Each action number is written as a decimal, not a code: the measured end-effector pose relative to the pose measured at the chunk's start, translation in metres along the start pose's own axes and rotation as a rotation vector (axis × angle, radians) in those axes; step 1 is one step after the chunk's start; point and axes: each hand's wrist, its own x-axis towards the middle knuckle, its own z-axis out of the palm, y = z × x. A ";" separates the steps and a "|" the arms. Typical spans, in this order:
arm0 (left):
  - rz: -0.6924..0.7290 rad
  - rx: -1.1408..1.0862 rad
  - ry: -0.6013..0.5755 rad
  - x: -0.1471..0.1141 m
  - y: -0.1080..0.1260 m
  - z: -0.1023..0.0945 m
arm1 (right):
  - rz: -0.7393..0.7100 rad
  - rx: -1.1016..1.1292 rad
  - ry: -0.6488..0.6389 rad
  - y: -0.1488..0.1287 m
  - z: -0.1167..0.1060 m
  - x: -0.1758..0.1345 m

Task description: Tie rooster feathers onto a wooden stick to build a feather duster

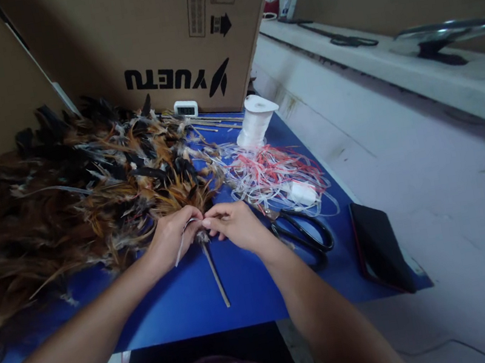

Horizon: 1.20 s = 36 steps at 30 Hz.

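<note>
My left hand (173,240) is closed in a pinch, with a thin white ribbon (181,245) running out of it and its loose end hanging down. My right hand (239,226) meets it fingertip to fingertip, also pinched, at the neck of a feather bunch (187,193) on a thin stick (215,274). The ribbon between the fingertips is mostly hidden. Brown and black feathers fan out beyond both hands, and the bare stick points back toward me. Close to my right hand lie black-handled scissors (308,229), their blades partly hidden.
A big heap of feathers (55,217) covers the left of the blue table (171,315). Tangled red and white ribbons (273,170), a white ribbon spool (255,121) and a small digital clock (185,109) stand farther back. A phone (380,245) lies at the right edge. Cardboard boxes (109,37) rise behind.
</note>
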 end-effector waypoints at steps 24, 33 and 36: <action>-0.063 0.024 0.025 -0.003 0.002 0.000 | -0.061 -0.119 0.166 0.007 0.015 0.004; -0.068 -0.015 0.100 -0.008 -0.001 0.001 | 0.006 -0.097 0.203 0.010 0.018 0.007; -0.147 -0.055 0.091 -0.008 -0.005 0.001 | 0.007 -0.108 0.207 0.010 0.017 0.008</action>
